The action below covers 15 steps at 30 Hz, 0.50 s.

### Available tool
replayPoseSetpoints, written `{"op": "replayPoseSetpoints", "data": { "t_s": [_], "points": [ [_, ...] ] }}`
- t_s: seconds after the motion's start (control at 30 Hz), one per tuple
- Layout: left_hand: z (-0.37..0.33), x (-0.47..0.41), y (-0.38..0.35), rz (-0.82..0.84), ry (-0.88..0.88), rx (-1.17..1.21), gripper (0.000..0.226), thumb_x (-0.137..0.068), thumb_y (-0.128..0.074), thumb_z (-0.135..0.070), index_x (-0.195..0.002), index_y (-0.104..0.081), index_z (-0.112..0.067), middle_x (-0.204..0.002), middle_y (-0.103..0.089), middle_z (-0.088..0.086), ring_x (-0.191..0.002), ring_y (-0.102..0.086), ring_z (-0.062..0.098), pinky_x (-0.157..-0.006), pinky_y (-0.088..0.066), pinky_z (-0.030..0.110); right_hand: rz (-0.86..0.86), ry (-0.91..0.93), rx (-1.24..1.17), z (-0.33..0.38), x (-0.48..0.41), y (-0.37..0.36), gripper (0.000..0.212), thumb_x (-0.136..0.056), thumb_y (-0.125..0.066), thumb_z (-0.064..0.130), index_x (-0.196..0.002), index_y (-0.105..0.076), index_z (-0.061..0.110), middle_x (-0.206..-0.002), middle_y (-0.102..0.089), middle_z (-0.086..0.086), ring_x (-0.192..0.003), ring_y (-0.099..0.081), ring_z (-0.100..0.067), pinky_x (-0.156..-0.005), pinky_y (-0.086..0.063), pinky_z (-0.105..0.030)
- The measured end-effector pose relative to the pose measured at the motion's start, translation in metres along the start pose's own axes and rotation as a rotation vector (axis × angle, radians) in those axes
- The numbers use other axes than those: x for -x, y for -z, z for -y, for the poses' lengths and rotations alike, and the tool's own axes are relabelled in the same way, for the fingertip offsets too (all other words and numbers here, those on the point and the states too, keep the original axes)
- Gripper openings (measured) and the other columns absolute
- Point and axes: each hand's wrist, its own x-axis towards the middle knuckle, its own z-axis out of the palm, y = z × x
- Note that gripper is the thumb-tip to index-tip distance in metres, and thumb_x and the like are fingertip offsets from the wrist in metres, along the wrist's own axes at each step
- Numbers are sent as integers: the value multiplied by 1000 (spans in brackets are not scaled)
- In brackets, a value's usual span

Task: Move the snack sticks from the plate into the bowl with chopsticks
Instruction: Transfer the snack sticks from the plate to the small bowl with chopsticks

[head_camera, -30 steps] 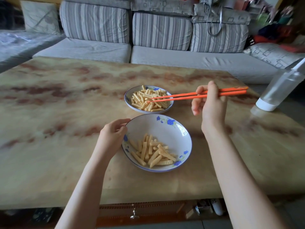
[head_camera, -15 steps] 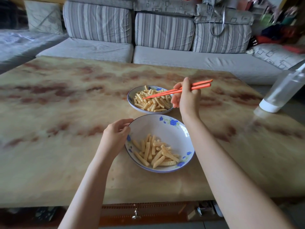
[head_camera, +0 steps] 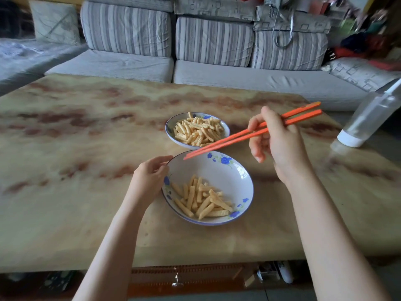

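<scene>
Marbled counter [head_camera: 65, 192] with the bowl [head_camera: 219, 170] on it and the plate [head_camera: 168, 129] just behind the bowl. Left hand [head_camera: 149, 179] has its grip on the bowl's left rim. Right hand [head_camera: 280, 144], right of the bowl, has its grip around the orange chopsticks [head_camera: 234, 136], tips over the bowl's far rim. Snack sticks [head_camera: 201, 198] are in the bowl, with more on the plate.

Right hand [head_camera: 280, 146] pulled back from the plate [head_camera: 169, 127], toward the right and near edges of the surface. Chopsticks [head_camera: 230, 141] drawn out of the snack sticks [head_camera: 198, 131] on the plate, where the tips were dug in 0.5 s ago. Tips now held over the far-left rim of the bowl [head_camera: 245, 185]. Shafts now laid across above the plate's near rim and angled steeper than in both earlier pictures, with rear ends raised toward the far right corner. Whether a stick is carried at the tips cannot be told.
</scene>
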Motion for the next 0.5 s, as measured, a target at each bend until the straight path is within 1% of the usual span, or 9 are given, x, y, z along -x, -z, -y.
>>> {"op": "replayPoseSetpoints", "data": {
  "t_s": [0.03,0.1,0.2,0.37,0.5],
  "points": [
    [0,0,0,0,-1,-2,34,-90,-50,-8,-108,-71,-27,-98,-73,7,-89,-66,28,-84,-53,41,66,-17,34,4,5,1,45,-103,-35,25,-66,-54,7,-36,-45,-8,-30,-34,-20,-35,-27,-18],
    [0,1,0,-1,3,1,34,-90,-50,-8,-110,-71,-26,-99,-72,6,-94,-67,28,-85,-53,40,171,-56,77,8,10,1,44,-103,-35,26,-69,-54,5,-37,-46,-8,-30,-34,-19,-34,-29,-18],
    [-1,1,0,3,7,1,35,-90,-50,-8,-112,-70,-25,-102,-72,3,-98,-66,25,-87,-53,40,258,-90,98,6,14,-3,44,-103,-34,27,-70,-54,5,-38,-48,-8,-30,-36,-19,-35,-31,-19],
    [-1,2,0,3,-1,0,35,-91,-49,-7,-115,-70,-24,-106,-70,2,-99,-64,19,-88,-51,34,288,-114,106,-2,15,-7,45,-103,-35,28,-69,-55,6,-39,-49,-10,-32,-37,-21,-35,-31,-20],
    [-2,1,1,6,-1,-4,36,-91,-49,-7,-115,-69,-23,-107,-70,3,-100,-64,19,-89,-52,34,253,-126,129,-6,15,-9,46,-103,-35,29,-67,-54,8,-40,-49,-10,-35,-36,-23,-36,-30,-21]
  ]
}}
